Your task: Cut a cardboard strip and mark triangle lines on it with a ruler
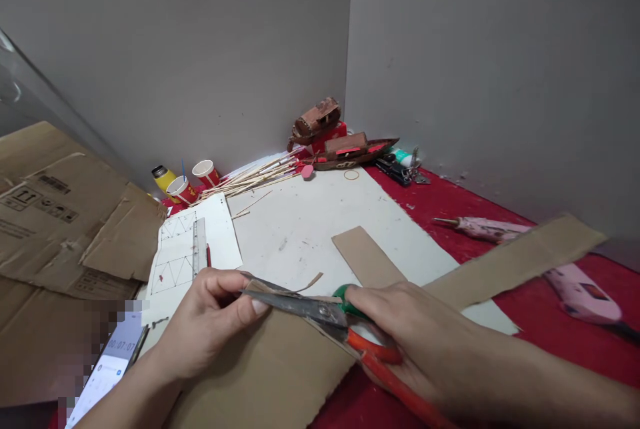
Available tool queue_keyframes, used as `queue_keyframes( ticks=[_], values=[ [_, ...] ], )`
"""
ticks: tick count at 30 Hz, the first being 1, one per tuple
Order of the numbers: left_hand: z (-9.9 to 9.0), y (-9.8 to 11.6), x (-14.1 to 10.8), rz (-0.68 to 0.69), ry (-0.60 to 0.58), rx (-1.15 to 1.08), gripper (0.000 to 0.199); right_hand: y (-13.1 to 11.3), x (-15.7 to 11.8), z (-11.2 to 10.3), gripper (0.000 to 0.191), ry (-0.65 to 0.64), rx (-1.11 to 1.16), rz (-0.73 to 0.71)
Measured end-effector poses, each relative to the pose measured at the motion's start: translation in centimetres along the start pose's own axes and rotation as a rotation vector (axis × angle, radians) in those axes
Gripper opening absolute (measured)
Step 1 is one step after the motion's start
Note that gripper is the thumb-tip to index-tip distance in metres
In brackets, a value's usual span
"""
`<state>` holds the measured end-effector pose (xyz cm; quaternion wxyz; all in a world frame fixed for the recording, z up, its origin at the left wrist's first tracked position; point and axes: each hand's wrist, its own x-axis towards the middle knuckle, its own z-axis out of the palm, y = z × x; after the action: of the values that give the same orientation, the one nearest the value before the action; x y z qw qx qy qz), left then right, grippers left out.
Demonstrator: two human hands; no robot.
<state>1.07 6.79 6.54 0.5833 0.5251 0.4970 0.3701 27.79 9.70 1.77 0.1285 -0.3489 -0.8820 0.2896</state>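
Evidently, the left hand [213, 322] pinched the edge of a cardboard sheet [280, 369] at the near side of the bench [363, 405], thumb just beside the blades of the scissors [310, 309] that the right hand [405, 332] held by the handles. A slip could have nicked that thumb, and the sheet, flexing under a loose pinch, could have skewed the cut.

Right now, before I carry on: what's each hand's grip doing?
Left hand: closed, pinching the brown cardboard near the blade tips.
Right hand: closed, holding the scissors by their handles.
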Motion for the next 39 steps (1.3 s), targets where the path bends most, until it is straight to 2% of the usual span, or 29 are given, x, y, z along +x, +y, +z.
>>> queue_keyframes(
  ticks=[5,8,14,19,28,35,39],
  values=[
    [0.0,0.0,-0.1,0.068,0.022,0.046,0.015,0.2,0.1,0.9,0.015,0.011,0.018,-0.044],
    [0.1,-0.1,-0.2,0.059,0.023,0.028,0.016,0.3,0.0,1.1,0.013,0.009,0.040,-0.054],
    [0.1,0.1,-0.2,0.053,0.005,0.006,0.012,0.7,-0.1,0.8,0.016,0.066,0.027,-0.068],
    [0.0,0.4,-0.5,0.048,0.048,0.030,0.014,0.8,0.0,0.4,0.020,0.126,0.011,-0.075],
    [0.8,0.1,0.2,0.107,-0.018,0.080,0.012,0.9,0.3,0.7,0.012,0.112,-0.064,0.002],
    [0.7,-0.4,0.5,0.068,-0.020,0.018,0.015,0.9,0.2,0.3,0.012,0.084,0.035,0.028],
    [0.6,-0.7,0.7,0.029,-0.015,-0.014,0.017,1.1,0.2,0.9,0.011,0.075,0.094,0.039]
  ],
)
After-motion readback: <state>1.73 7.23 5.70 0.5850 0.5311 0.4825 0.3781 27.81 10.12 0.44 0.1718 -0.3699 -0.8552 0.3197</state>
